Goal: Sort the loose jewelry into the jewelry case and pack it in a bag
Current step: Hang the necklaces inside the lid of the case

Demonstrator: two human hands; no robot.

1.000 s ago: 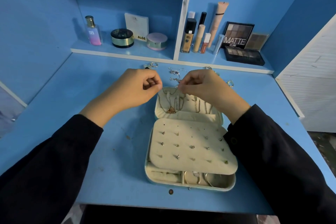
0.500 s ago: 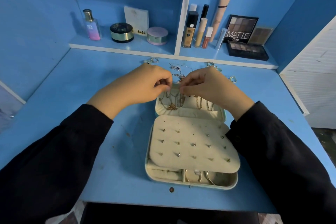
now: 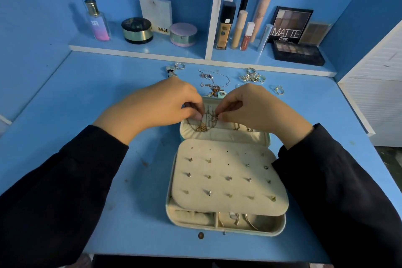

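The open jewelry case [image 3: 171, 213] lies on the blue desk; its cream flap [image 3: 228, 178] carries several stud earrings. My left hand [image 3: 156, 104] and right hand [image 3: 256, 106] meet over the case's lid half. Each hand pinches an end of a thin gold necklace [image 3: 203, 127], whose pendant lies in the lid. Loose silver chains [image 3: 212, 81], a pile of rings [image 3: 252, 76] and a single ring [image 3: 279, 89] lie on the desk beyond my hands. Bracelets [image 3: 241, 220] sit in the case's front compartment. No bag is in view.
A shelf behind the desk holds a perfume bottle [image 3: 97, 20], round jars [image 3: 136, 30], cosmetic tubes [image 3: 239, 28] and eyeshadow palettes [image 3: 298, 52]. A keyring piece [image 3: 174, 69] lies at the back. A small dark bead [image 3: 200, 235] sits in front of the case. A white panel [image 3: 378, 93] stands at right.
Both hands have come closer together and lowered onto the case's lid half, bringing the necklace down into it.
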